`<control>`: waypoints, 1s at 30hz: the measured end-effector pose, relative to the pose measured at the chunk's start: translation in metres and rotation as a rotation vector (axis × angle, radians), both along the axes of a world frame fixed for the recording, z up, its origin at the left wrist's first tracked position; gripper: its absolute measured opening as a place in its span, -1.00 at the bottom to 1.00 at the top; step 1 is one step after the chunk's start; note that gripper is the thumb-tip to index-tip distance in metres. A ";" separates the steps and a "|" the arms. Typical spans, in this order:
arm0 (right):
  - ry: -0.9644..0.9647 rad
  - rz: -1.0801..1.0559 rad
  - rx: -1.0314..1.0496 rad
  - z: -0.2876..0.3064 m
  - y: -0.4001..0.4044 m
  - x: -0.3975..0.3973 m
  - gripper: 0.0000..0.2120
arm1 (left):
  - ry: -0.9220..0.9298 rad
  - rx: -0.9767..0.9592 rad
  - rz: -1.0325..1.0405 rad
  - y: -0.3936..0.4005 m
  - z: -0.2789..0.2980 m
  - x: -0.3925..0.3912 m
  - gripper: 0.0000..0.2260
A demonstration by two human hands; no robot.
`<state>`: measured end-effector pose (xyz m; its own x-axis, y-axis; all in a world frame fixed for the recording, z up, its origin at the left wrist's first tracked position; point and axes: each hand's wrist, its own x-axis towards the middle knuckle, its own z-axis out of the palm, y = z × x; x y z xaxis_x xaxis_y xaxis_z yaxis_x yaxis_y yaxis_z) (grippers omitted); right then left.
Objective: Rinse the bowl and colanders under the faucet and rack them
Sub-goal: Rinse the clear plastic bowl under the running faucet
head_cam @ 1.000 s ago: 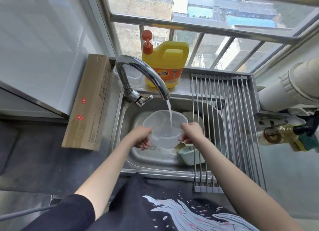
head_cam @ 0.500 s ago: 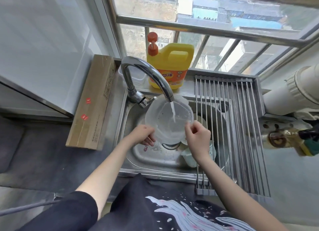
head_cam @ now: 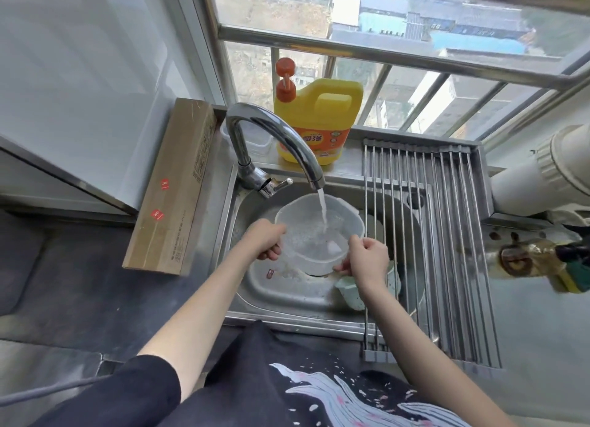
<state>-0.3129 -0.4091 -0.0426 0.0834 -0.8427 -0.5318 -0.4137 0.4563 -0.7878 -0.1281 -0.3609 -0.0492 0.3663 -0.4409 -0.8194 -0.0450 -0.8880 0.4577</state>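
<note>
A steel sink (head_cam: 242, 286) sits below a barred window, set in a dark tabletop (head_cam: 79, 283); a roll-up rack (head_cam: 447, 235) covers its right half. At 12 o'clock from the basin stands a yellow jug (head_cam: 319, 120); at 9 o'clock lies a long carton (head_cam: 172, 187).

The faucet (head_cam: 271, 136) runs, and its stream falls into a clear bowl (head_cam: 319, 232) held over the drain, tilted slightly toward the person. The left hand (head_cam: 265, 241) grips the bowl's rim at 9 o'clock, fingers curled closed around the edge. The right hand (head_cam: 367, 260) pinches the rim at 4 o'clock, fingers closed on it. A pale green colander (head_cam: 351, 295) rests in the basin at 5 o'clock from the bowl, partly under the rack and partly hidden by the right wrist. Whether a second colander lies there cannot be told.

Judged stage: the bowl is mid-rinse; nothing sits on the rack yet.

Risks from here:
- Wet plastic held only at the rim may slip, dropping the bowl onto the colander.
- The stream striking the tilted wall may splash over the front edge onto the person's clothing.
- Lifting the bowl to 3 o'clock while it still holds water would spill it across the rack; tipping it out first seems prudent.
- The faucet spout hangs close above the bowl and could be knocked on the way up.
</note>
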 end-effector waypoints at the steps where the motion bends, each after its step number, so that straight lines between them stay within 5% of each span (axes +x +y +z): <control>1: 0.017 0.022 0.080 -0.003 0.002 0.000 -0.74 | -0.052 0.002 -0.029 -0.001 0.003 0.003 -0.72; 4: 0.166 0.147 0.247 -0.014 -0.003 -0.001 -0.64 | -0.303 -0.010 -0.199 -0.005 0.016 0.011 -0.74; 8: 0.375 0.320 0.053 -0.029 -0.028 0.002 -0.57 | -0.449 -0.036 -0.417 -0.012 0.034 0.024 -0.74; 12: 0.269 0.533 0.010 -0.025 -0.044 0.010 -0.68 | -0.401 -0.136 -0.462 -0.013 0.029 0.036 -0.64; 17: 0.482 0.793 -0.121 -0.020 -0.051 0.012 -0.57 | -0.250 -0.261 -0.280 -0.005 0.008 0.042 -0.59; 21: 0.413 0.709 -0.158 -0.010 -0.051 0.016 -0.77 | -0.143 -0.293 -0.167 -0.004 0.002 0.035 -0.60; 25: 0.582 0.664 -0.339 -0.005 -0.058 0.008 -0.72 | 0.039 -0.157 -0.077 -0.011 -0.002 0.029 -0.62; 30: 0.551 0.700 -0.165 -0.022 -0.045 -0.005 -0.73 | 0.086 -0.079 -0.087 -0.003 -0.014 0.036 -0.69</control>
<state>-0.3182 -0.4544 -0.0647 0.3748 -0.7641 -0.5250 -0.8919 -0.1427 -0.4291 -0.0919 -0.3640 -0.0636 0.2539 -0.5319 -0.8078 -0.0777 -0.8437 0.5311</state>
